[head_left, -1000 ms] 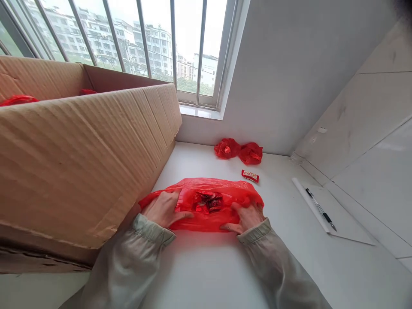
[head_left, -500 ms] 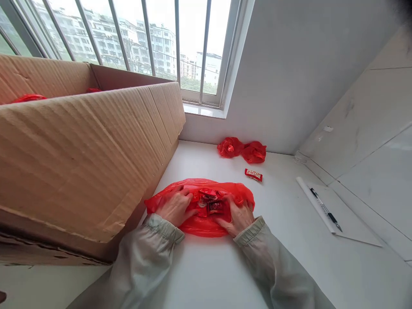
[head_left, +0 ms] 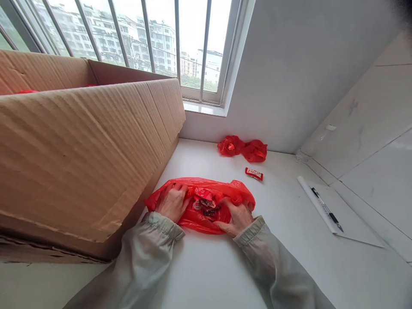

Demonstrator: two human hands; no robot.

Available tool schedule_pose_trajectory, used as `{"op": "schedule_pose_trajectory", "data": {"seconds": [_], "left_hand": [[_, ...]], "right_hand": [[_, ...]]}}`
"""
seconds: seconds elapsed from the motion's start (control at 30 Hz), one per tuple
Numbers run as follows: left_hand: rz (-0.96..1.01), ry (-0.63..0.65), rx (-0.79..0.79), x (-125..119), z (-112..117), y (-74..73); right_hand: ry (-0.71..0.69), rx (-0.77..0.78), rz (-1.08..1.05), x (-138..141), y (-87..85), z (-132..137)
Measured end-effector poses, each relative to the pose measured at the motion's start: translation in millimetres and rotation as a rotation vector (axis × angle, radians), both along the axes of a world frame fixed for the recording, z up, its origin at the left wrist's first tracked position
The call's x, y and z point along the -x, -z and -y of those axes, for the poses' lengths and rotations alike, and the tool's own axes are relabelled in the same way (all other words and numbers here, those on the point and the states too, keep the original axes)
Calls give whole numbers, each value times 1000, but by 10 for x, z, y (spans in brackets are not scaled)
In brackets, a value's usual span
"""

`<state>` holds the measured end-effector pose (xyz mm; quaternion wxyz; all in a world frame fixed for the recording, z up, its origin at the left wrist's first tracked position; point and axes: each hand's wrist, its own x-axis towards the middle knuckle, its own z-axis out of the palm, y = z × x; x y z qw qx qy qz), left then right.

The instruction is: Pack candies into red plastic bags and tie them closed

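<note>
A thin red plastic bag (head_left: 202, 225) lies on the white table in front of me, its mouth spread upward. Inside it sit several small red and dark wrapped packets (head_left: 207, 205) with printed labels. My left hand (head_left: 174, 202) grips the bag's left side with curled fingers, their tips partly hidden in the plastic. On the opposite side my right hand (head_left: 237, 216) holds the gathered plastic, thumb toward the packets and the other fingers partly covered by folds.
A large cardboard box (head_left: 96, 159) with red plastic inside stands at the left. Toward the wall lie two red plastic bundles (head_left: 254, 150) and a small red packet (head_left: 254, 173). At right are a white paper sheet (head_left: 352, 227) with a rolled edge and a black pen (head_left: 326, 209).
The packets have shifted and turned inside the bag, and the bag's front edge has drawn in slightly. My left hand has moved a little up and left; both hands stay on the bag.
</note>
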<state>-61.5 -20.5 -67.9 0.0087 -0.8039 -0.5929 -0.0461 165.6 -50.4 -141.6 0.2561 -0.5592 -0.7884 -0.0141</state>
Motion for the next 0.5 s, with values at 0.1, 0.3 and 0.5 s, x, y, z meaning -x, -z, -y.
{"op": "schedule_pose_trajectory", "data": {"seconds": [0.1,0.3,0.5], "left_hand": [[86,11,-69,21,-33,50],[251,129,-224,29,-59,176],[268,213,-226,-25,-37,261]], "right_hand": [[56,-87,30,63,14,4],[315,-285,57,79,-100,9],[382,-320,65,20,-151,-19]]}}
